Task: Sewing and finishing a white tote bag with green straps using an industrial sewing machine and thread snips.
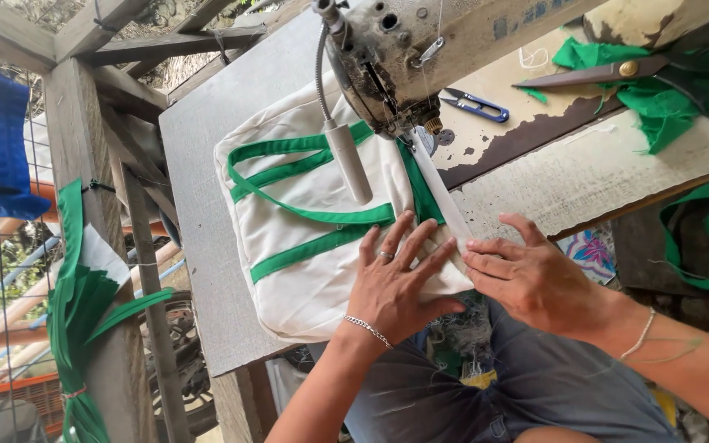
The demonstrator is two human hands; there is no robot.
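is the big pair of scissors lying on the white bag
No, the scissors lie on the table among green scraps, apart from the bag.

Premises present as a small, open-sided sewing workshop of informal construction. Evidence: a worn industrial sewing machine [387, 74] mounted on a chipped, paint-flaked worktable [617, 172], with large tailor's shears [601, 74], blue thread snips [473, 104] and green fabric offcuts [658, 102] lying on it. Rough timber posts [84, 164] and wire mesh [2, 271] form the side wall, with foliage visible beyond, and a bundle of green straps [75, 303] hangs from one post.
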